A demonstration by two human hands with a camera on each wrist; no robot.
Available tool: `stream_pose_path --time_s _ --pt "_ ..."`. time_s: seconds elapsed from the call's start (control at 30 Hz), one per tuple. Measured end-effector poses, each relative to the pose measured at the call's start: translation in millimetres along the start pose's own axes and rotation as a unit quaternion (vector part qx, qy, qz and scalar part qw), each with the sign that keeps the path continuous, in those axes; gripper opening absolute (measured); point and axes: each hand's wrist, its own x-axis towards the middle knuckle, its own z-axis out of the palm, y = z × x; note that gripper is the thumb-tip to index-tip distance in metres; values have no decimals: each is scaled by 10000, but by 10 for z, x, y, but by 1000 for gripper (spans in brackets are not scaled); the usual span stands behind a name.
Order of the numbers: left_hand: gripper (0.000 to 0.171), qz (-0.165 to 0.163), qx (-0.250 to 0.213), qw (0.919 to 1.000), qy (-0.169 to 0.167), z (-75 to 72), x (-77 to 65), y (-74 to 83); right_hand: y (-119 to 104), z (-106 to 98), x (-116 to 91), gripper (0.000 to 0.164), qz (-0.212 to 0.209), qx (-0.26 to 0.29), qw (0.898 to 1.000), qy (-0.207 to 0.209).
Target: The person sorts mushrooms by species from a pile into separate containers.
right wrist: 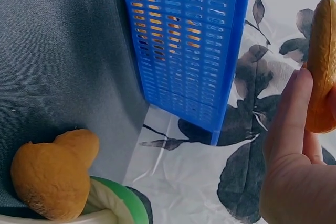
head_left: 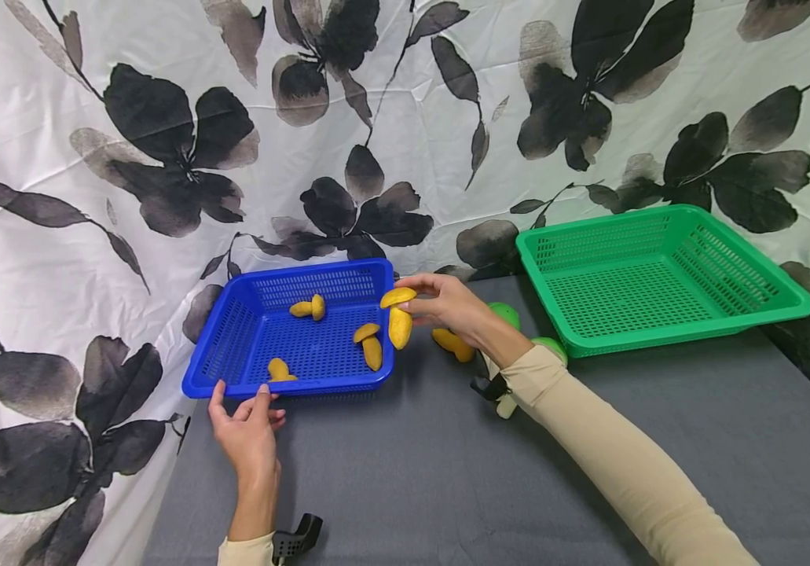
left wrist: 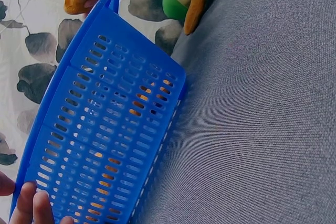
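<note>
So the yellow mushroom (head_left: 400, 328) is up in the air by the right rim of the blue basket, cap on top and stem pointing down. The right hand (head_left: 454, 308) has it pinched between thumb and fingers. The left hand (head_left: 245, 432) is at the front of the blue basket (head_left: 313, 346), near its left corner, with the rim caught between thumb and fingers.

Inside that basket there are three more yellow ones: a back mushroom (head_left: 308, 307) lying on its side, a right-side mushroom (head_left: 372, 351) with its cap toward the back, and a front mushroom (head_left: 280, 370) partly tucked behind the near rim.

Just right of the basket, a loose mushroom (head_left: 452, 344) lies on the gray tabletop (head_left: 405, 479), next to some green-and-pale pieces (head_left: 505, 315). The right arm blocks a bunch of those, so can't tell how many.

Further right, a green basket (head_left: 624, 295) sits near the back, well apart from the blue one. Behind everything hangs white fabric (head_left: 447, 149) with dark flowers.
</note>
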Motion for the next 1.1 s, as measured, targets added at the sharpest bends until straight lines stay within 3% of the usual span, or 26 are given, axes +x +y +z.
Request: stream_pose_path --time_s 0.3,1.1 --pt "76 10 0 10000 -2 -6 -4 -9 -38 69 75 39 41 -38 10000 -65" --pt "77 40 70 10000 -50 -17 -24 -12 -32 187 335 41 61 -258 9995 -193"
